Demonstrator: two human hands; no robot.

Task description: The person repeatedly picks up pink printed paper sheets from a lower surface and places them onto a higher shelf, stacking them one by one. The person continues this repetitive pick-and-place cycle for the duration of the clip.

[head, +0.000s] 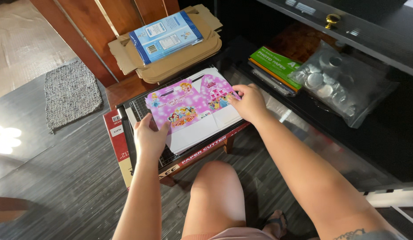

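Observation:
A pink printed sheet (pixel 188 104) with cartoon figures lies on top of a stack of white sheets on a black paper cutter (pixel 134 111). My left hand (pixel 149 138) grips the sheet's near left corner, thumb on top. My right hand (pixel 249 103) presses its fingers on the sheet's right edge. The cutter rests on a red and white box (pixel 117 146) set on a small wooden stool (pixel 126 89).
Behind the cutter, a blue packet (pixel 165 36) lies on a stack of flat brown cardboard (pixel 179 62). On the dark shelf at right are a green pack of paper (pixel 276 66) and a clear bag of metal discs (pixel 337 80). A grey mat (pixel 71 93) lies on the floor at left.

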